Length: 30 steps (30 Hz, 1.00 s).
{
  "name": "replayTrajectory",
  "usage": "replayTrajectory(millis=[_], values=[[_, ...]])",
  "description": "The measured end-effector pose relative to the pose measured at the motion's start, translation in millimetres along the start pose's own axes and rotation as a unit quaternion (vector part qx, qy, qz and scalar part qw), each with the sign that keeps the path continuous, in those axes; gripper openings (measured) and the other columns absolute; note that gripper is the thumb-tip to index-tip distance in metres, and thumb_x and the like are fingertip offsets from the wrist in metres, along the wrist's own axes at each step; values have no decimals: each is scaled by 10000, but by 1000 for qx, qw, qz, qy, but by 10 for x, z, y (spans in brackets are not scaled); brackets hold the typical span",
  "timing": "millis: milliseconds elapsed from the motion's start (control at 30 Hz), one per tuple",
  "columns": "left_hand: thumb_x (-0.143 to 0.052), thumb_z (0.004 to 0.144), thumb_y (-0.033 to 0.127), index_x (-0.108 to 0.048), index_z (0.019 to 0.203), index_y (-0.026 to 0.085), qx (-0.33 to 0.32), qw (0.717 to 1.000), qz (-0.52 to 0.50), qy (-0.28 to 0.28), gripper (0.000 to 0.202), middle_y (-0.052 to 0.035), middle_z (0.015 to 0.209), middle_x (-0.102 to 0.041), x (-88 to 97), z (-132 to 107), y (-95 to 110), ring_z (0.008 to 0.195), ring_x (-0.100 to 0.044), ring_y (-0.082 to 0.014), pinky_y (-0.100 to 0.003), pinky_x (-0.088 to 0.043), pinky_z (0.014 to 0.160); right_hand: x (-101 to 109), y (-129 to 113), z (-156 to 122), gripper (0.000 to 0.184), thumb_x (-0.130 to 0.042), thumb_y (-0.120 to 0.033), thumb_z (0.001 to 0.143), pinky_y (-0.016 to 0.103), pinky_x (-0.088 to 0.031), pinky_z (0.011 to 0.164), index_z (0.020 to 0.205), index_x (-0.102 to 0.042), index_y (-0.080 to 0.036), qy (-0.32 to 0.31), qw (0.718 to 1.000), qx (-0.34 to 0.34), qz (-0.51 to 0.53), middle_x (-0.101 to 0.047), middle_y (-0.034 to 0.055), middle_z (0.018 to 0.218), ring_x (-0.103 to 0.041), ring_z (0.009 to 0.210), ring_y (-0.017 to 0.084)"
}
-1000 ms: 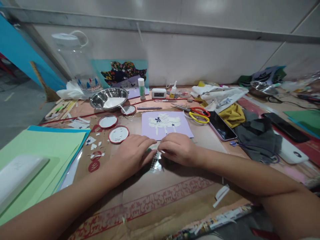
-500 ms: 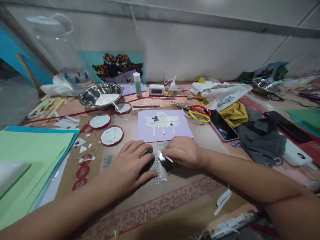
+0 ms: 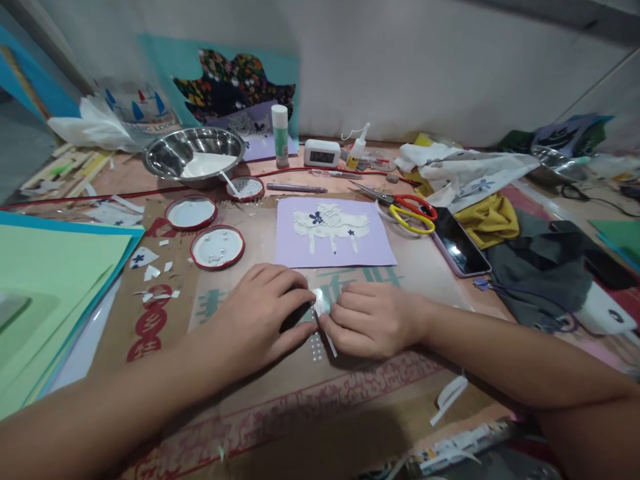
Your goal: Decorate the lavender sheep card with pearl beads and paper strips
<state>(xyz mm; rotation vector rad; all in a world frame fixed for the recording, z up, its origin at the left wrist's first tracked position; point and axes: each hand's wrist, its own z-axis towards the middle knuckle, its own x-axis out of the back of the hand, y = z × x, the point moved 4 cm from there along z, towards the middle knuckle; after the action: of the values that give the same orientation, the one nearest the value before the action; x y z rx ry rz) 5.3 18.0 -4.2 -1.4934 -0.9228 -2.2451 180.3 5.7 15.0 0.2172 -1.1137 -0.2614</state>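
Note:
A narrow strip of pearl stickers [image 3: 317, 348] lies on the clear sheet before me. My left hand [image 3: 267, 307] rests at its left side, fingers curled, with the thumb and index finger pressing on the strip's edge. Closed in a pinch beside it, my right hand [image 3: 373, 320] grips a thin whitish plastic strip [image 3: 329, 337] that slants down along the stickers. The fingertips of my right hand are partly hidden. Just beyond both hands lies a purple card [image 3: 295, 255] with a white cut-out shape, small beads and dark flowers on it.
Red-rimmed lids [image 3: 217, 249] with loose pearls sit at left, near a metal bowl [image 3: 195, 150]. Scissors [image 3: 400, 208] and a phone [image 3: 460, 243] lie right of the card. A glue stick [image 3: 281, 137], clock [image 3: 322, 153] and glue bottle [image 3: 357, 148] stand behind. Coloured paper [image 3: 60, 280] lies left.
My right hand has moved down toward me along the sticker strip, with its fingers curled tighter. My left hand stays beside the strip. The view has tilted downward.

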Motion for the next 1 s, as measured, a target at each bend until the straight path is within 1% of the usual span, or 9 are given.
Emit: replayTrajectory(millis=[100, 167, 233, 367, 600, 767, 867, 1000], values=[[-648, 899, 378, -651, 1097, 221, 21, 999, -24, 3, 253, -80, 1103, -665, 16, -31, -8, 1033, -597, -262, -451, -463, 932, -45, 8, -11, 122, -570, -177, 945, 296, -402, 589, 869, -659, -146, -20, 1000, -7, 5, -582, 9, 676, -509, 609, 140], [-664, 882, 363, -632, 1109, 220, 28, 999, -33, 4, 271, -79, 1115, -662, 19, -41, -10, 1044, -595, -264, -448, -466, 931, -57, 12, -11, 140, -557, -189, 951, 295, -391, 577, 862, -659, -153, -22, 1000, -9, 9, -571, 3, 667, -504, 607, 143], [-664, 876, 359, -615, 1127, 210, 26, 999, -32, 8, 296, -86, 1113, -663, 18, -43, -8, 1039, -596, -272, -455, -469, 921, -58, 11, 0, 159, -544, -193, 957, 295, -378, 565, 850, -656, -158, -21, 1000, -10, 10, -556, -3, 650, -496, 599, 144], [-655, 881, 371, -601, 1144, 210, 20, 999, -23, 10, 313, -94, 1115, -666, 7, -34, -5, 1032, -601, -278, -455, -473, 907, -58, 14, 26, 201, -522, -151, 964, 294, -356, 568, 793, -623, -179, -30, 999, -29, -2, -529, -17, 621, -469, 589, 136], [-631, 896, 371, -625, 1128, 225, 20, 1000, -20, -3, 274, -91, 1107, -658, 2, -29, -12, 1028, -596, -277, -466, -477, 908, -76, 22, 28, 222, -499, -135, 977, 307, -336, 587, 785, -607, -161, -51, 997, -49, 18, -549, 2, 640, -478, 608, 145], [-609, 916, 369, -662, 1130, 242, 11, 999, -7, -34, 255, -93, 1118, -636, -2, -21, 1, 1028, -578, -274, -468, -472, 907, -78, 33, 32, 285, -437, -136, 1002, 311, -330, 586, 779, -612, -163, -59, 995, -66, 36, -557, 5, 637, -482, 607, 149], [-603, 921, 377, -666, 1146, 245, 1, 999, 11, -37, 268, -92, 1104, -634, 5, -9, 14, 1010, -578, -273, -472, -470, 902, -73, 20, 46, 274, -446, -138, 1001, 317, -328, 589, 788, -617, -154, -72, 994, -72, 44, -572, 13, 647, -492, 609, 151], [-615, 911, 392, -673, 1140, 249, 7, 999, 24, -44, 276, -94, 1101, -637, 4, 7, 19, 1014, -584, -284, -485, -467, 912, -62, -4, 57, 258, -464, -143, 995, 324, -335, 594, 788, -618, -148, -91, 991, -88, 50, -592, 23, 657, -504, 610, 161]])
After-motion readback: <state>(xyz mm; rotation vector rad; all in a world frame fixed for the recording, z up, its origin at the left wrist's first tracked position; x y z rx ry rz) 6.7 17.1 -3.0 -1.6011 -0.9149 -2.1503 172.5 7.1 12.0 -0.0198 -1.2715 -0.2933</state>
